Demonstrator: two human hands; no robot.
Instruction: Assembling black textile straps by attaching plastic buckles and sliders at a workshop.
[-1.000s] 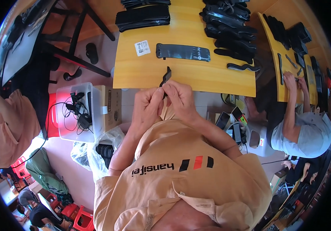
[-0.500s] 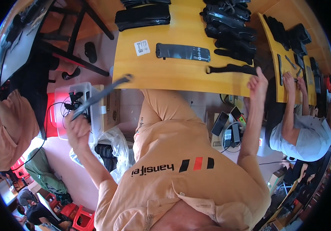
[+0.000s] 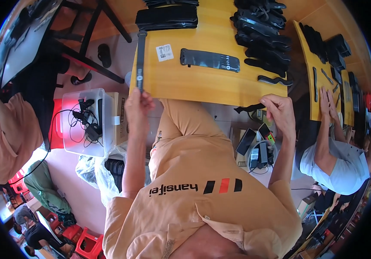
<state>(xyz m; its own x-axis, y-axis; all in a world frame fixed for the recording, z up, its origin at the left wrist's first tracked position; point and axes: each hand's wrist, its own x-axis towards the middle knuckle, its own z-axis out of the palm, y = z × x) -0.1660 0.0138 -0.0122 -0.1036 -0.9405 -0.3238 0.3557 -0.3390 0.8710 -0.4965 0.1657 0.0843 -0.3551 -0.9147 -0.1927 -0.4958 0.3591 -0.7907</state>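
My left hand [image 3: 138, 105] is at the table's front left edge, its fingers closed on the near end of a long dark grey strap [image 3: 141, 56]. The strap stretches away along the table's left edge, with pale markings near my fingers. Past the front right edge, my right hand [image 3: 280, 112] pinches a short black strap [image 3: 250, 108] that points left. Just beyond that hand a wavy black strap [image 3: 275, 80] lies on the table [image 3: 168, 88]. Between the hands and farther back is a wide dark band [image 3: 210, 59] with white print, beside a white label [image 3: 164, 52].
Stacked black bands [image 3: 167, 18] sit at the back left; a row of folded black straps [image 3: 263, 34] runs along the right. Below left stands a clear bin [image 3: 84, 140] with cables. A co-worker's hands [image 3: 327, 101] are at the neighbouring table on the right.
My left hand has swung right and forward from above the bin, bringing the grey strap to the table. My right hand has drawn back toward me from the table.
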